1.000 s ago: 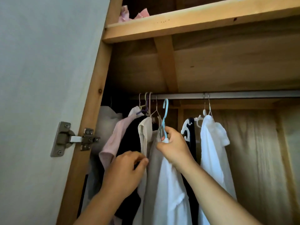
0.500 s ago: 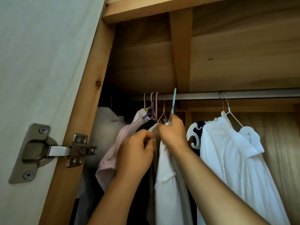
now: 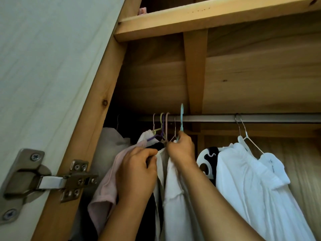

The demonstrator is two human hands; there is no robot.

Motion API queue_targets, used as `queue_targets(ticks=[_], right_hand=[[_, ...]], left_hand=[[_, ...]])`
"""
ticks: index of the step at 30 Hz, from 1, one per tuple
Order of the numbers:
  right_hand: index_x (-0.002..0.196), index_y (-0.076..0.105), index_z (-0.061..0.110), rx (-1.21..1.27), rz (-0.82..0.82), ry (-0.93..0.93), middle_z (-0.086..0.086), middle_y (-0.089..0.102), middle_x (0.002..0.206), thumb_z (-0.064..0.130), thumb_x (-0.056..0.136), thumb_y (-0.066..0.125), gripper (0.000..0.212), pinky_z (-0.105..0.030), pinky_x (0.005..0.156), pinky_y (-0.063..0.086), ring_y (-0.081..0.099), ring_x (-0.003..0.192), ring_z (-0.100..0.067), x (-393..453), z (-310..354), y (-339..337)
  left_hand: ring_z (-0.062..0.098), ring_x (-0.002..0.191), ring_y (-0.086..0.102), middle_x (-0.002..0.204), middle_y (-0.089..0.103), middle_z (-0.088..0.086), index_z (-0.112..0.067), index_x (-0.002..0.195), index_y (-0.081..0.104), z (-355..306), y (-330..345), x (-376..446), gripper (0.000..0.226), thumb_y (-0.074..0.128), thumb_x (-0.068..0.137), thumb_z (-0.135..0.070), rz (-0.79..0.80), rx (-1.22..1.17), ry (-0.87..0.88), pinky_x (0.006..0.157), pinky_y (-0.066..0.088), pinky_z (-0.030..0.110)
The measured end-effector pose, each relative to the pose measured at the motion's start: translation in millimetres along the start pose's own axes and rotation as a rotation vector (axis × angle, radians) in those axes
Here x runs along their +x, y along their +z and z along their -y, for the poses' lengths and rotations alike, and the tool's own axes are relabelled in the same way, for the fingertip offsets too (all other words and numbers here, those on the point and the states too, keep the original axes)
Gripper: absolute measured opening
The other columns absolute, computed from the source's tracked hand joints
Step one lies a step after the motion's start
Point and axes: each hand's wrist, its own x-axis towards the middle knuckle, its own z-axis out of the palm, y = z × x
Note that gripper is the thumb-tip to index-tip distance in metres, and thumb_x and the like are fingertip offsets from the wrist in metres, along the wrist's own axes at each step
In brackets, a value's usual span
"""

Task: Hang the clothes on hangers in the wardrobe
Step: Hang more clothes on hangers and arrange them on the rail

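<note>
The setting is a pale wooden wardrobe [image 3: 156, 80] with a wooden shelf [image 3: 208, 16] above and a horizontal grey metal hanging rail [image 3: 260, 118] beneath it. At the left, a light grey door [image 3: 52, 58] stands open on a steel cup hinge [image 3: 52, 181] screwed to the wooden frame.

Both forearms reach upward from the lower edge of the view toward the left part of the rail.

The right hand [image 3: 182, 150] is raised highest, its back toward the camera, with the fingers curled round the neck of a light blue plastic hanger [image 3: 181, 117]. The hook of this hanger rises above the rail; whether it rests on the rail cannot be determined. A white garment [image 3: 177, 206] hangs from this hanger, directly below the right hand.

The left hand [image 3: 137, 173] sits lower and to the left, fingers bent and pinching the fabric of the hung clothes, at the edge of a black garment [image 3: 156, 146] beside a pale pink garment [image 3: 106, 185].

A group of thin pastel hanger hooks [image 3: 162, 121] crowds the rail just left of the blue hanger.

Well apart to the right, a white shirt [image 3: 251, 188] hangs from a wire hanger [image 3: 243, 129], next to a white plastic hanger [image 3: 206, 159] carrying dark fabric.
</note>
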Motion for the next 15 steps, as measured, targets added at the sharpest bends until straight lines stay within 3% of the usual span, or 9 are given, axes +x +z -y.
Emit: queue_targets(ticks=[5,11,15], right_hand=[[0.116,0.051,0.007,0.004,-0.031,0.013,-0.013,0.058,0.110,0.009,0.084,0.057,0.032,-0.040,0.090,0.049,0.055,0.105,-0.030,12,-2,12],[0.112,0.057,0.006,0.039,-0.053,0.031,-0.013,0.063,0.108,0.007,0.083,0.058,0.029,-0.039,0.089,0.050,0.057,0.104,-0.032,25,-7,26],[0.109,0.059,0.007,0.035,-0.033,0.016,-0.012,0.064,0.105,0.011,0.083,0.062,0.026,-0.036,0.087,0.051,0.059,0.102,-0.029,32,-8,29]], left_hand=[[0.011,0.083,0.062,0.091,0.069,-0.003,-0.019,0.089,0.075,2,1,-3,0.018,0.067,0.081,-0.004,0.038,-0.012,0.012,0.072,0.052,0.032],[0.010,0.082,0.061,0.087,0.067,-0.008,-0.017,0.088,0.076,1,-3,-5,0.019,0.066,0.081,-0.002,0.044,-0.013,-0.019,0.070,0.046,0.020],[0.003,0.075,0.058,0.084,0.069,-0.006,-0.016,0.081,0.075,-1,-6,-8,0.021,0.066,0.078,0.002,0.045,-0.024,-0.007,0.068,0.052,0.027]])
